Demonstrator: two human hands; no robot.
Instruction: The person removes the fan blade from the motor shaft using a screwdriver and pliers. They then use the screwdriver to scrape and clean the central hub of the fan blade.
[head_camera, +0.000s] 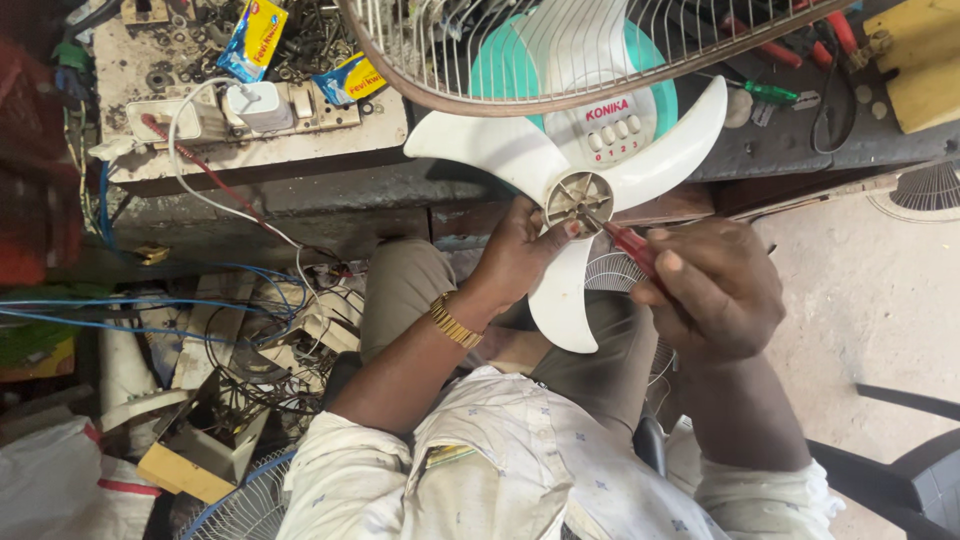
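Note:
A white three-bladed fan propeller (560, 170) is held over my lap, hub side facing me. My left hand (520, 250) grips it from behind, at the hub and the lower blade, with the thumb beside the hub (580, 197). My right hand (712, 285) is closed around a red-handled screwdriver (630, 248), and its metal tip reaches into the hub's centre. A gold-coloured watch band sits on my left wrist.
A wire fan guard (480, 70) and a teal-and-white fan base with push buttons (620, 125) lie on the workbench ahead. A white power strip with a plugged adapter (255, 108), loose screws, small packets and tangled wires (240, 300) fill the left. A dark chair (900, 470) stands right.

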